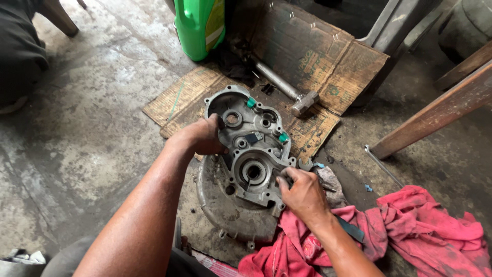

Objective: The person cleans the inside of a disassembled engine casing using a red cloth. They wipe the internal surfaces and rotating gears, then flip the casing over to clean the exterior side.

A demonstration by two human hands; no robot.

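Observation:
A grey cast-metal engine case half [251,149] with bearing holes and green plugs lies on top of a second, dirtier case half [225,210] on the floor. My left hand [205,136] grips the upper case at its left edge, fingers curled over the rim. At the lower right edge of that same case, my right hand [302,192] pinches the metal with its fingertips. Both forearms reach in from the bottom of the view.
Flattened cardboard [318,61] lies behind the cases with a steel hammer [287,90] on it. A green plastic jug [200,25] stands at the back. A red rag [410,231] lies at the right, a thin metal rod [382,164] and wooden legs [435,110] beyond.

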